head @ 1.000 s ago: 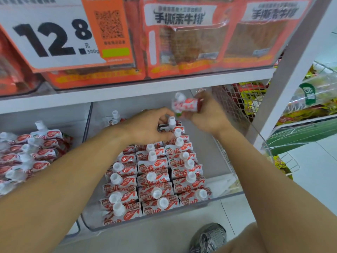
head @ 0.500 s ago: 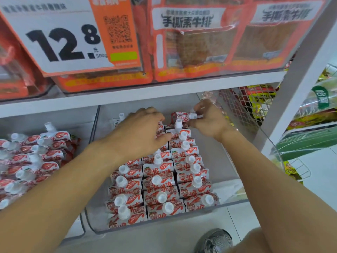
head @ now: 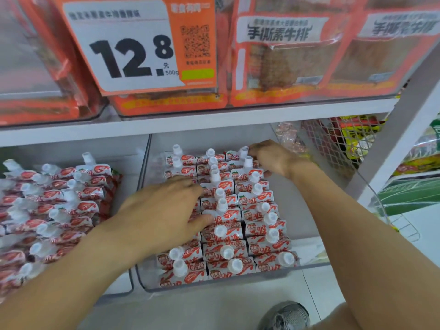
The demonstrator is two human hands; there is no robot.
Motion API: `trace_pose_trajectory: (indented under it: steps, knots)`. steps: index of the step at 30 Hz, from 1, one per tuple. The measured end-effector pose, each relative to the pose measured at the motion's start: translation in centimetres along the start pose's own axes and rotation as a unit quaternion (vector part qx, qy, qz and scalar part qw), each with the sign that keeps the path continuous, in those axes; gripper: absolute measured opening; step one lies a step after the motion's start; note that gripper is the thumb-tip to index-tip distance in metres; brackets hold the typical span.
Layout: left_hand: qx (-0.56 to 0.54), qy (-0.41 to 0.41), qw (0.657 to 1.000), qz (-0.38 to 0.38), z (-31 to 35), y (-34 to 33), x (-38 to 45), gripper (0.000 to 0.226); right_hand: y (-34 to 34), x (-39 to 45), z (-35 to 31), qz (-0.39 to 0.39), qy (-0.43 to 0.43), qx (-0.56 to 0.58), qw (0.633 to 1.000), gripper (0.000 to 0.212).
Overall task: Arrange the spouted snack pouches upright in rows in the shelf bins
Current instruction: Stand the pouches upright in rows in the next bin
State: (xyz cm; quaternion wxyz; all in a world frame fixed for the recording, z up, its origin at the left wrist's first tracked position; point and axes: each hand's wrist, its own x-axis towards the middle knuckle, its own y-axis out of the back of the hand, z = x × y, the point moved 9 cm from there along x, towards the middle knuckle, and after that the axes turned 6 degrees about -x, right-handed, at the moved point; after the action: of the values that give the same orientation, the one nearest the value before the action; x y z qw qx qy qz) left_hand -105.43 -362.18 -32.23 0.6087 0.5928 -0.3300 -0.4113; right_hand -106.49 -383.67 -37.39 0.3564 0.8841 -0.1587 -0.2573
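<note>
Hands (head: 166, 210) among upright pouches (head: 259, 244)

both bare forearms reach forward and slightly inward. the left hand (head: 164, 210) lies palm down, fingers straight and spread, thumb angled out to the right. the right hand (head: 269, 158) reaches farther, wrist bent, fingers curled downward at the tips.

The light is bright, even and white, with only soft, faint shadows under the upper shelf (head: 190, 125) and below the forearms. Pale glare lies on the clear fronts of the orange packets (head: 297, 55) above, and it washes out the top left corner. The wide lens bends the white post (head: 404, 129) at the right edge, and the pouches (head: 47, 210) in the left bin look smeared and soft, while the price sign (head: 133, 51) stays rather sharp.
</note>
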Motion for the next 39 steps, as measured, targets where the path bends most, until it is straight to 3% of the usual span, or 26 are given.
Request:
trace_pose_trajectory:
  steps: [3, 5, 7, 10, 13, 16, 20, 22, 24, 25, 27, 35, 39]
  knots:
    - [0.012, -0.002, 1.0, 0.025, 0.4, 0.4, -0.3, 0.053, 0.0, -0.6, 0.0, -0.001, -0.024, 0.066, 0.998, 0.043]
    - [0.019, 0.001, 0.999, 0.038, 0.5, 0.6, -0.4, 0.051, 0.9, -0.5, -0.7, 0.06, 0.007, 0.008, 0.998, 0.053]
    - [0.011, 0.006, 0.998, 0.062, 0.5, 0.9, -0.5, 0.049, 1.0, -0.4, -1.9, 0.113, 0.047, -0.095, 0.988, 0.046]
    - [0.023, 0.022, 0.989, 0.147, 0.1, 2.2, -1.6, 0.043, 1.5, -0.2, -3.0, 0.146, 0.059, -0.136, 0.978, 0.026]
    - [-0.074, 0.073, 0.965, 0.24, -2.0, 2.9, -3.7, 0.04, 2.5, -0.3, -4.2, 0.196, 0.068, -0.189, 0.96, 0.025]
    - [-0.157, 0.083, 0.948, 0.263, -3.1, 2.0, -4.8, 0.047, 1.0, 0.4, -4.0, 0.129, 0.031, -0.244, 0.961, 0.038]
    - [-0.242, 0.097, 0.925, 0.275, -3.7, 1.7, -4.8, 0.035, -0.4, 0.3, -2.5, 0.001, -0.018, -0.143, 0.99, 0.052]
    - [-0.264, 0.095, 0.917, 0.284, -3.9, 1.7, -4.8, 0.026, -0.7, -0.1, -1.5, -0.036, -0.038, 0.041, 0.998, 0.059]
    - [-0.278, 0.092, 0.911, 0.291, -4.0, 1.7, -4.9, 0.023, -0.2, -0.4, -0.1, -0.013, -0.073, 0.211, 0.975, 0.057]
    - [-0.285, 0.09, 0.908, 0.294, -4.0, 1.7, -4.9, 0.022, 0.3, -0.5, 0.8, 0.02, -0.094, 0.239, 0.966, 0.059]
    - [-0.298, 0.09, 0.901, 0.303, -4.1, 1.8, -4.9, 0.021, 0.7, -0.8, 2.2, 0.056, -0.126, 0.21, 0.968, 0.062]
    - [-0.31, 0.122, 0.891, 0.307, -4.1, 2.1, -5.1, 0.02, -1.9, -2.5, 1.6, -0.06, -0.078, 0.25, 0.963, 0.05]
    - [-0.314, 0.185, 0.888, 0.281, -4.1, 1.0, -6.5, 0.061, -2.7, -2.8, 1.8, -0.05, -0.088, 0.244, 0.965, 0.059]
